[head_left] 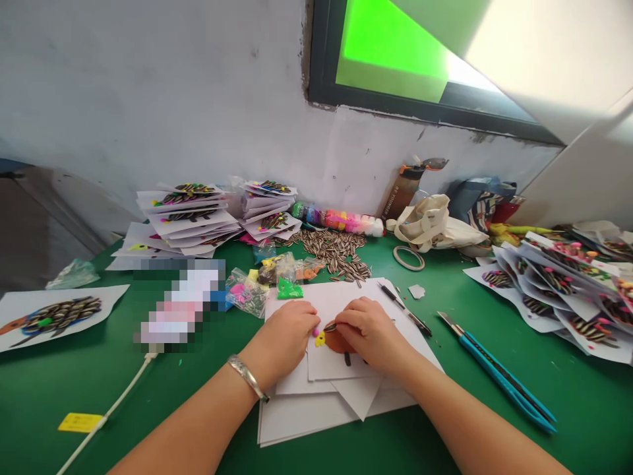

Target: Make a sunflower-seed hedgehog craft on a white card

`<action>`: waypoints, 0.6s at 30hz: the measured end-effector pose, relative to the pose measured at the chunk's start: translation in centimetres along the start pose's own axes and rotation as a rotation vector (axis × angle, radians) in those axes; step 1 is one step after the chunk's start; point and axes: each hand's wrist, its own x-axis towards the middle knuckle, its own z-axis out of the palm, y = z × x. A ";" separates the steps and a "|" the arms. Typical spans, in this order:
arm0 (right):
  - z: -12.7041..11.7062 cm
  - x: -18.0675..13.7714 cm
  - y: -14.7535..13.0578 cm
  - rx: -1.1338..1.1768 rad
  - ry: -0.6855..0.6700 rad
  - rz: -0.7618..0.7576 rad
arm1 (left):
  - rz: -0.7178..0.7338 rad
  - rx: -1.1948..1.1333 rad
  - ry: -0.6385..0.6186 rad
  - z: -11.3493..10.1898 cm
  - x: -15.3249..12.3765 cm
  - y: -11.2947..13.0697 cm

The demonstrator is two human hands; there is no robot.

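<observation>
My right hand [370,333] pinches a striped sunflower seed [330,327] just over a flattened brown clay shape [336,342] on a small white sheet [324,369]. Yellow clay [320,339] adjoins the brown shape's left end, and a purple bit [315,332] lies by my left fingertips. Curled with its fingers together, my left hand [289,330] rests at the sheet's left edge; what those fingers hold, if anything, is hidden. Under the small sheet are more white sheets [291,422]. Part of the brown shape is covered by my right hand.
Behind my hands lie a pile of sunflower seeds [336,251], coloured clay [346,221] and green clay [289,288]. A pen [405,308] and a blue utility knife [499,373] are on the right. Seed-covered pictures [548,284] stand stacked there; a cable [113,409] crosses the left.
</observation>
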 end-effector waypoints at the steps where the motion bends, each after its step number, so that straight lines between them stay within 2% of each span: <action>1: 0.0 0.0 -0.1 -0.002 -0.005 0.003 | 0.002 0.002 0.004 0.0 0.0 0.0; 10: -0.4 0.6 1.8 0.040 0.103 0.144 | 0.020 0.025 0.051 -0.4 -0.1 0.2; 15: -1.1 4.0 2.5 -0.179 0.025 0.186 | -0.004 0.029 0.059 -0.7 0.0 0.2; 18: -0.8 6.2 2.7 -0.301 -0.002 0.177 | -0.035 0.019 0.029 -0.8 0.0 0.1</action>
